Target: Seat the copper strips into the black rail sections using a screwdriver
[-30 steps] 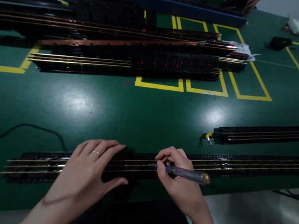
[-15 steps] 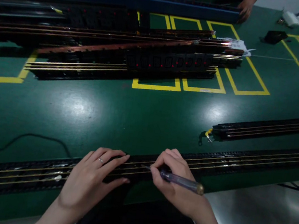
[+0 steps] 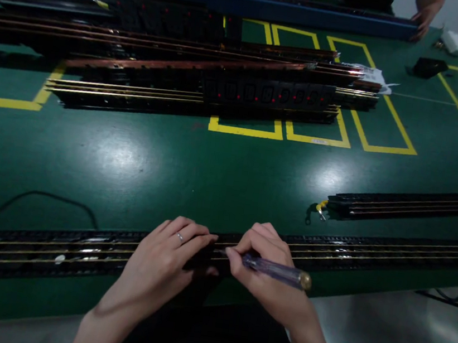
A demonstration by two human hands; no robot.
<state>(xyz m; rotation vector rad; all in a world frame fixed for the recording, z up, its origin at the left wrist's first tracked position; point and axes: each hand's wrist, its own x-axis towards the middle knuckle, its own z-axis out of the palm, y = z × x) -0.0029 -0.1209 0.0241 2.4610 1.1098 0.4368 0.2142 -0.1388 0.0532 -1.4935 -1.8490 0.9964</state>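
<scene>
A long black strip (image 3: 20,251) with brass-coloured rails runs across the near side of the green table, passing under both hands. My left hand (image 3: 170,254), wearing a ring, spans it with fingers at the far edge and thumb at the near edge. Just to the right, my right hand (image 3: 263,263) is closed around a screwdriver (image 3: 275,271) with a translucent purplish handle and gold end cap. The screwdriver's thin shaft points left, down at the strip between the hands. Whether its tip touches a screw is too dark to tell.
Similar black strips (image 3: 129,99) lie piled farther back, near yellow tape outlines (image 3: 246,131). Another strip (image 3: 414,204) lies at the right, a small yellow-and-metal piece (image 3: 321,208) by its end. Across the table a person's hand (image 3: 424,20) touches a long blue bar (image 3: 267,9).
The strip under my hands has shifted left. My left hand is now closer to my right, which still holds the screwdriver. The blue bar at the back has moved right with the other person's hand.
</scene>
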